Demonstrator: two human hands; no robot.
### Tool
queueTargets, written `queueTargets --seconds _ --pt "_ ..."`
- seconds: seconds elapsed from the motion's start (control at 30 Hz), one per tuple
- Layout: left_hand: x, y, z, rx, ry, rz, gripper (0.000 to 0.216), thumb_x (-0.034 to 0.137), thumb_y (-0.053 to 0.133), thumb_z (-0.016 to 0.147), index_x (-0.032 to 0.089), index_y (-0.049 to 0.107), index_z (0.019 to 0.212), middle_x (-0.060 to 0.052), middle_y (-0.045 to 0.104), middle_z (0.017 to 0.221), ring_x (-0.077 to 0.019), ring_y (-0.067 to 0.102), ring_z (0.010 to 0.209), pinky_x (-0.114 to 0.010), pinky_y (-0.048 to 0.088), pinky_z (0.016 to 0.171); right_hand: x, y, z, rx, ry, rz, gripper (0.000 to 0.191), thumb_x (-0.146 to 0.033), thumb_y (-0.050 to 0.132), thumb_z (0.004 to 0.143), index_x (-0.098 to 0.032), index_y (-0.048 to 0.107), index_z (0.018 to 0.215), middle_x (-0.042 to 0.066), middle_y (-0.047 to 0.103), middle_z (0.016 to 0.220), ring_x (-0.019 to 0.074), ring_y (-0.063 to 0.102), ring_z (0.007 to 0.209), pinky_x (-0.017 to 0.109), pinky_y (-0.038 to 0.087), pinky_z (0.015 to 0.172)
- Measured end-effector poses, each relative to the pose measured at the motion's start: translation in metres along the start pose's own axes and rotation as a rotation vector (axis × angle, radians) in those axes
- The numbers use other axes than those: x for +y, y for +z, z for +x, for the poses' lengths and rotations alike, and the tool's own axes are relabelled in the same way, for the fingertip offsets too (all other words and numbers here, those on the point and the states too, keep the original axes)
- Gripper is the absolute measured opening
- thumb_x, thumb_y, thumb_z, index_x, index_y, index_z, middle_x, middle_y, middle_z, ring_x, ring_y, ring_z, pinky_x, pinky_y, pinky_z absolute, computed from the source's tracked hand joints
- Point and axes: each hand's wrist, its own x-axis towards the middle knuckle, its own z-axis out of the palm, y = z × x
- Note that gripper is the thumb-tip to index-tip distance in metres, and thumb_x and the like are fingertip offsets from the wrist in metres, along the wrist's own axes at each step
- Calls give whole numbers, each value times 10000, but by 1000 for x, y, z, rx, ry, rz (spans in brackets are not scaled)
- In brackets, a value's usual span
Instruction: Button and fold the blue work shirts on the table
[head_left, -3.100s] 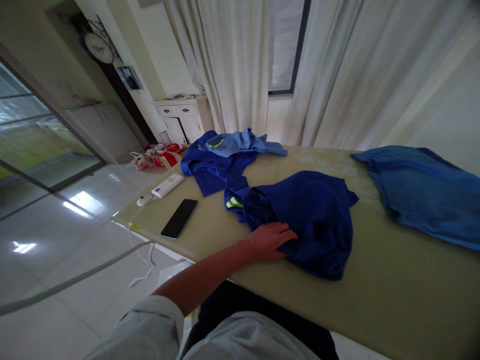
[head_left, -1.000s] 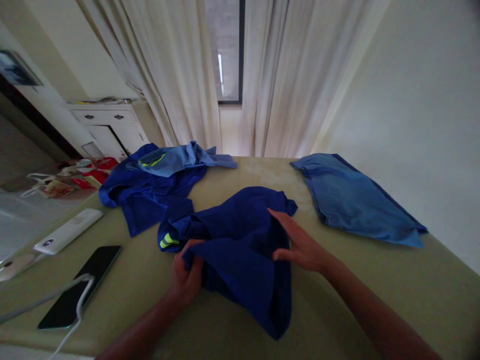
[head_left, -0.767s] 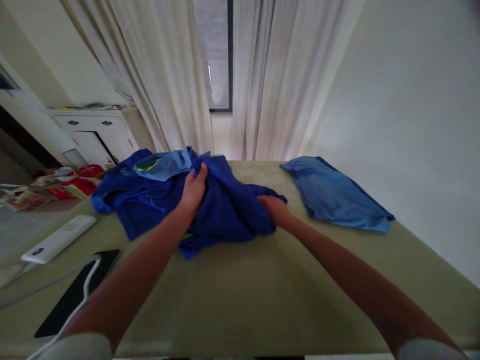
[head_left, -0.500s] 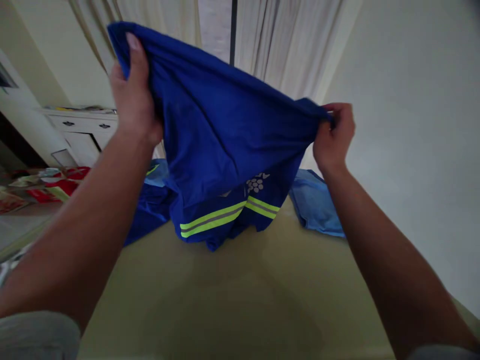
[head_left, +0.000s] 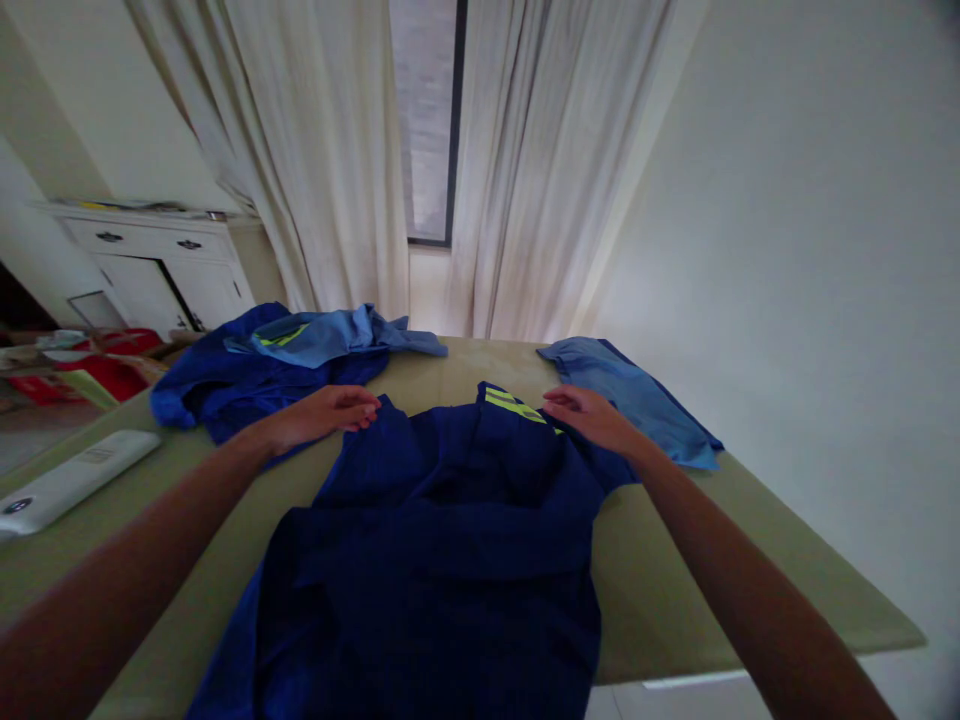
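Note:
A dark blue work shirt (head_left: 442, 540) with yellow-green and grey reflective stripes (head_left: 514, 403) lies loosely spread on the table in front of me, and its near part reaches the bottom of the view. By its far left corner is my left hand (head_left: 330, 412), the fingers loosely bent and apart, with no cloth seen between them. My right hand (head_left: 592, 415) is at the far right part of the shirt, beside the stripes, fingers loosely stretched out. Whether its fingertips touch the cloth I cannot tell.
A light blue garment (head_left: 630, 395) lies at the table's far right. Another light blue garment (head_left: 330, 338) rests on a blue one (head_left: 202, 385) at the far left. A white elongated device (head_left: 82, 480) lies on the greenish table (head_left: 675, 580). Behind are curtains (head_left: 322, 150) and a white cabinet (head_left: 202, 285).
The blue shirt, earlier held up and stretched between both hands, has come down onto the table. Both hands have lowered and moved closer together, and their fingers have loosened.

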Motion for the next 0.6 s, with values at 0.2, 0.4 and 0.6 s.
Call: queueTargets --seconds 0.2,0.4,0.6 --pt "-59 64 75 219 35 578 543 627 657 789 207 742 1122 -152 718 1287 -357 626 1254 -485 491 1074 48 90 52 -71 80 -379 560 -417 817 853 -129 680 1313 195 685 1339 328 656 1226 400 499 1052" --pt "-31 26 97 257 206 551 355 479 528 910 224 762 989 -99 750 1071 -275 669 1072 -411 511 1010 38 50 79 121 59 -435 258 -321 554 1034 -179 706 1187 146 724 1209 291 658 1149 375 469 1019" --pt "-30 -21 69 402 251 596 333 530 635 850 244 768 959 -89 705 1010 -284 658 984 -440 528 972 53 8 58 575 -83 -472 376 -371 478 1049 -164 606 1336 182 628 1335 330 579 1231 466 448 1081"
